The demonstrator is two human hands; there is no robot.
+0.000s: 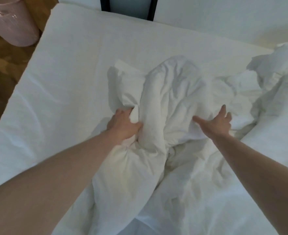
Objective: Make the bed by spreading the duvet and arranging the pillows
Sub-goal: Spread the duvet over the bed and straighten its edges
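Bunched duvet (170,102) on the bed (75,65), centre to right; basket (12,22) on floor beyond left edge.

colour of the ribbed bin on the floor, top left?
Pale pink bin, beside the bed on the wood floor; head view.

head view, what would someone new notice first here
The eye lands on the bunched white duvet heaped in the middle of the bed, with both bare arms reaching into it. The left hand has its fingers closed on a fold, while the right hand lies open, spread on the fabric. To the left, the smooth bare mattress sheet stands out.
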